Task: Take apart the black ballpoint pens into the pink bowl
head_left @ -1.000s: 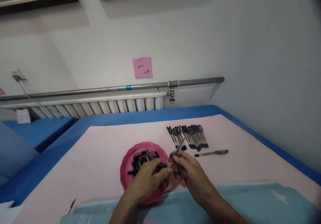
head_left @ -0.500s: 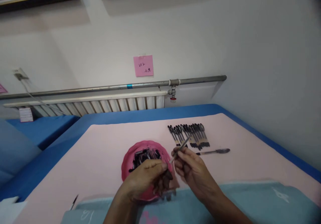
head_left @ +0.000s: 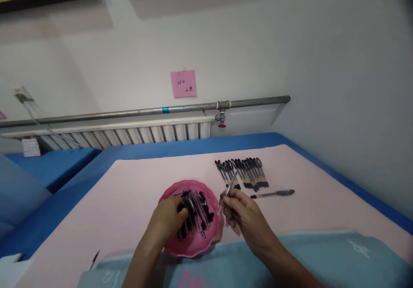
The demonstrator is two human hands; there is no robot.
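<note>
My right hand (head_left: 240,208) pinches a slim clear pen barrel (head_left: 230,188), tilted with its upper end away from me. Its lower end sticks out beside the bowl's right rim. My left hand (head_left: 171,217) is over the left side of a pink scalloped bowl (head_left: 190,251), fingers curled down among pen parts; what lies between the fingertips is hidden. Clear tubes (head_left: 200,208), black caps (head_left: 206,212) and small tips fill the bowl. Beyond my right hand, several assembled black pens (head_left: 250,174) lie side by side in a row. A single pen (head_left: 272,194) lies crosswise nearer me.
A pink sheet (head_left: 129,202) covers the blue table (head_left: 155,149). A teal cloth (head_left: 309,258) runs along the near edge, a thin dark-tipped piece (head_left: 94,258) at its left. Behind stand a radiator (head_left: 161,132), a pipe (head_left: 258,101) and the wall.
My left hand has moved left, away from my right hand, down into the bowl. The pen barrel in my right hand has shifted slightly left and stands steeper.
</note>
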